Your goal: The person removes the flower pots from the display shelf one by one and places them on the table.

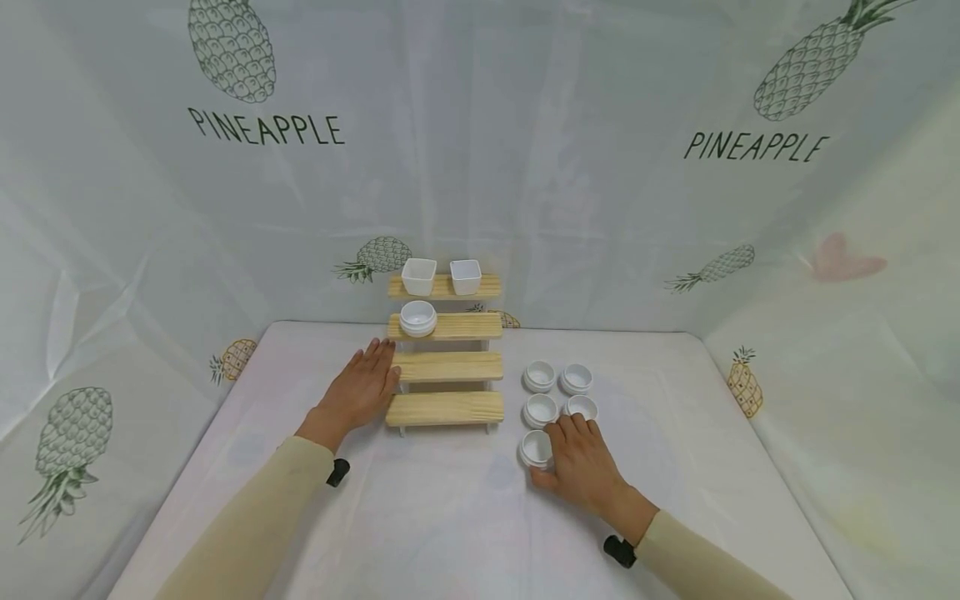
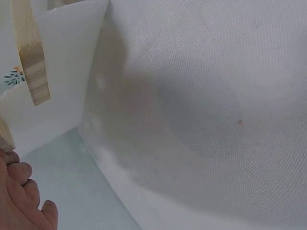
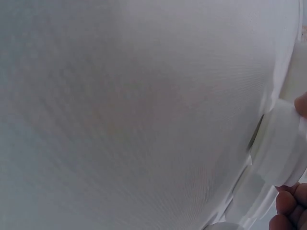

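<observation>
My left hand [image 1: 362,385] lies with extended fingers against the left side of a four-tier wooden shelf stand [image 1: 446,367]. In the left wrist view, curving fingertips [image 2: 20,171] touch a wooden board's end. Two square white bowls [image 1: 419,277] stand on the top tier, and one round white bowl [image 1: 417,318] is at the left of the tier below. My right hand [image 1: 583,462] holds the nearest round white bowl [image 1: 536,448] on the table, thumb on one side and fingers on the other. The right wrist view shows this white bowl [image 3: 280,143] between thumb and fingertips.
Several more round white bowls [image 1: 540,377] stand in two columns just beyond my right hand, right of the shelf stand. A white cloth covers the table [image 1: 420,517]. Behind it hangs a pineapple-printed sheet [image 1: 562,208], which also lines both sides.
</observation>
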### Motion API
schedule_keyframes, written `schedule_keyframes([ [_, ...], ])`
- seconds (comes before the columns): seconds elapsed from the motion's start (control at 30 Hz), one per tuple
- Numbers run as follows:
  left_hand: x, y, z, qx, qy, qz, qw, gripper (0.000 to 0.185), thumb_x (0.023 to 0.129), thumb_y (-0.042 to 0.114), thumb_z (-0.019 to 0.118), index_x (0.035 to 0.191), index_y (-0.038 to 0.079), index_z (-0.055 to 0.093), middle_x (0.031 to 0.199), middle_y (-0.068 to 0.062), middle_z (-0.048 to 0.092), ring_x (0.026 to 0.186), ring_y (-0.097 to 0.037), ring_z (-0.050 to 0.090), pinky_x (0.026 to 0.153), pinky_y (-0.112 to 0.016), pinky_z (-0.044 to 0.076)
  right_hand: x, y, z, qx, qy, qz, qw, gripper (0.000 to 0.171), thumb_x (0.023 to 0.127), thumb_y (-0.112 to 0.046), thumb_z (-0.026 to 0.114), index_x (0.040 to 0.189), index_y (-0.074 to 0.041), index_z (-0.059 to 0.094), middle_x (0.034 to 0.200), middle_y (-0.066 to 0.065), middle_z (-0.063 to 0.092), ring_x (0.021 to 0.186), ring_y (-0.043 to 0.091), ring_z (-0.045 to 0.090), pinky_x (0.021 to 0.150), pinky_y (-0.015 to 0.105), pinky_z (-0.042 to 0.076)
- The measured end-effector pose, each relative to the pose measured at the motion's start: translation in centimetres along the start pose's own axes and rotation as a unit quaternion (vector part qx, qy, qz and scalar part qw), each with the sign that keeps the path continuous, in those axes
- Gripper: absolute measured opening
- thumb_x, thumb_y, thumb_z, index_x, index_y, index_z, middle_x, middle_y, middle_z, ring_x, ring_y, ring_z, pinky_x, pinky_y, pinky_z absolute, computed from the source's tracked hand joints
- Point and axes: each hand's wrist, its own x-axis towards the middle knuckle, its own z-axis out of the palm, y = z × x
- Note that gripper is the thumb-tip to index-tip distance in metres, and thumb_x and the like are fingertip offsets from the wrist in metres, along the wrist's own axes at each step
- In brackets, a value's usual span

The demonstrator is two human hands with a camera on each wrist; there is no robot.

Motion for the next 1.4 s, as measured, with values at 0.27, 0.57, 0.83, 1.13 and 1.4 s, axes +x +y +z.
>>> schedule_keyframes([
  [0.27, 0.1, 0.0, -0.1, 0.002, -0.002, 0.000, 1.0000, 0.070, 0.116, 0.045, 0.018, 0.168, -0.002, 0.013, 0.175, -0.021, 0.017, 0.164, -0.038, 0.012, 0.133, -0.056, 0.014, -0.1, 0.3, -0.2, -0.003, -0.023, 0.002, 1.000, 0.058, 0.080, -0.056, 0.079, 0.103, -0.006, 0.062, 0.093, 0.006, 0.053, 0.089, 0.028, 0.048, 0.077, 0.038, 0.039],
  [0.57, -0.1, 0.1, -0.2, -0.004, 0.003, -0.004, 1.0000, 0.069, 0.116, 0.044, 0.018, 0.168, -0.002, 0.013, 0.175, -0.021, 0.017, 0.164, -0.038, 0.012, 0.133, -0.056, 0.013, -0.2, 0.5, -0.1, -0.008, 0.003, -0.013, 1.000, 0.057, 0.078, -0.055, 0.078, 0.101, -0.005, 0.062, 0.093, 0.007, 0.053, 0.088, 0.028, 0.047, 0.076, 0.038, 0.039],
  [0.83, 0.0, 0.0, -0.2, -0.003, 0.005, 0.002, 1.0000, 0.070, 0.116, 0.044, 0.019, 0.168, -0.002, 0.013, 0.175, -0.021, 0.017, 0.164, -0.038, 0.011, 0.133, -0.057, 0.014, -0.1, 0.6, -0.6, -0.006, 0.000, -0.013, 1.000, 0.058, 0.078, -0.054, 0.078, 0.103, -0.005, 0.062, 0.093, 0.006, 0.053, 0.088, 0.028, 0.047, 0.076, 0.038, 0.039],
  [1.13, 0.0, 0.2, -0.4, 0.000, 0.003, 0.002, 1.0000, 0.070, 0.117, 0.044, 0.019, 0.168, -0.002, 0.013, 0.175, -0.021, 0.018, 0.164, -0.038, 0.012, 0.133, -0.056, 0.014, 5.0, 1.1, -2.9, 0.011, 0.077, -0.013, 0.997, 0.065, 0.081, -0.053, 0.081, 0.114, 0.002, 0.067, 0.098, 0.013, 0.063, 0.089, 0.032, 0.054, 0.072, 0.041, 0.044],
  [1.4, -0.3, 0.2, -0.4, -0.002, 0.005, 0.005, 1.0000, 0.069, 0.117, 0.043, 0.020, 0.167, -0.003, 0.015, 0.175, -0.021, 0.018, 0.164, -0.038, 0.012, 0.133, -0.056, 0.015, 12.2, -1.5, -4.8, 0.033, 0.069, 0.006, 0.997, 0.057, 0.093, -0.041, 0.078, 0.126, 0.003, 0.066, 0.108, 0.017, 0.065, 0.095, 0.035, 0.054, 0.077, 0.044, 0.047],
])
